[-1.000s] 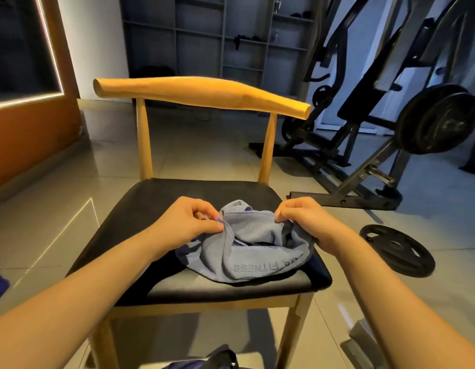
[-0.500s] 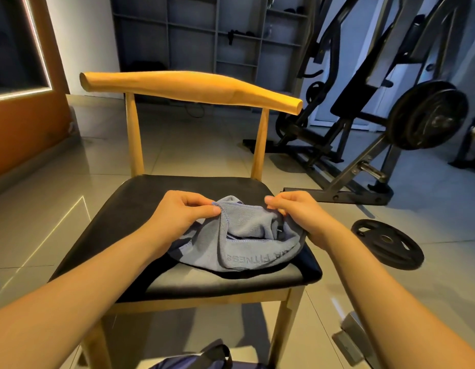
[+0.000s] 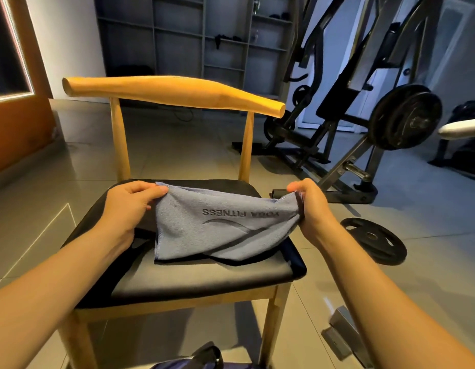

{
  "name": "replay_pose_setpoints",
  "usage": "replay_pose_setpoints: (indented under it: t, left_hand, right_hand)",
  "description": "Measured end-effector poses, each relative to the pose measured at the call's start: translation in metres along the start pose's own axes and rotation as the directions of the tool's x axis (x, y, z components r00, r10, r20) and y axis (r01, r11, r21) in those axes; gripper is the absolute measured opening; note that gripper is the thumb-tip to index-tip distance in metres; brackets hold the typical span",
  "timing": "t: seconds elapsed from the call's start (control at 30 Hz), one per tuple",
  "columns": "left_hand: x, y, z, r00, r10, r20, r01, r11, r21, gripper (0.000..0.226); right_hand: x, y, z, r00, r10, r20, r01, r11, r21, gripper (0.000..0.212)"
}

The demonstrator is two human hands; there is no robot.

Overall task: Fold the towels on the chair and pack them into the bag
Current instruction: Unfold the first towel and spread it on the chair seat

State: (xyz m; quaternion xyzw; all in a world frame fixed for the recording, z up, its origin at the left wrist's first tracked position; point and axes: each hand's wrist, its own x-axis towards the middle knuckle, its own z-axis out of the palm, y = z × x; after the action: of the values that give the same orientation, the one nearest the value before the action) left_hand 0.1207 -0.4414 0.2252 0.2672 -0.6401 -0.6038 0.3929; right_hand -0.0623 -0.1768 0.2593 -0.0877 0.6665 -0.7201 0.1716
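Left hand (image 3: 130,206): thumb and curled fingers pinch one upper corner of the light blue towel (image 3: 220,235). Right hand (image 3: 311,209): fingers curled tight round the opposite upper corner, cloth bunched in the grip.

Towel: stretched between the two hands, upper edge raised off the seat and sagging slightly midway. Lower part drapes down onto the black seat of the chair (image 3: 172,94), just below and between the hands. Lettering "YOGA FITNESS" and a curved mark face up, upside down from this view.

Dark cloth (image 3: 293,258) lies on the seat under the towel; its corner shows below the right hand, at the seat's edge.

Bag (image 3: 204,360): on the floor, well below the hands at the near edge of view, only its top and a dark strap visible.

Weight plate (image 3: 374,241) flat on the floor, just outside the right forearm. Gym machine (image 3: 337,102) stands beyond the right hand; shelving (image 3: 178,35) stands far beyond both.
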Motion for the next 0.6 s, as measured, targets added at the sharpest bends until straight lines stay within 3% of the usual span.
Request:
replay_pose_setpoints:
  t: [0.17,0.33,0.6]
  left_hand:
    - [0.005,-0.008,-0.004,0.999,-0.051,-0.014,0.051,0.999,-0.004,0.006]
    - [0.006,-0.008,-0.009,0.999,-0.043,-0.024,0.042,0.999,-0.018,0.005]
    - [0.006,-0.003,-0.011,0.999,0.004,-0.052,-0.007,0.998,-0.059,0.013]
  right_hand:
    - [0.001,0.010,-0.005,1.000,-0.027,0.014,0.027,1.000,-0.007,0.017]
    - [0.009,0.017,-0.019,0.994,-0.100,0.048,0.108,0.975,-0.192,0.018]
    - [0.015,0.013,-0.041,0.990,-0.134,0.036,0.136,0.989,-0.059,0.023]
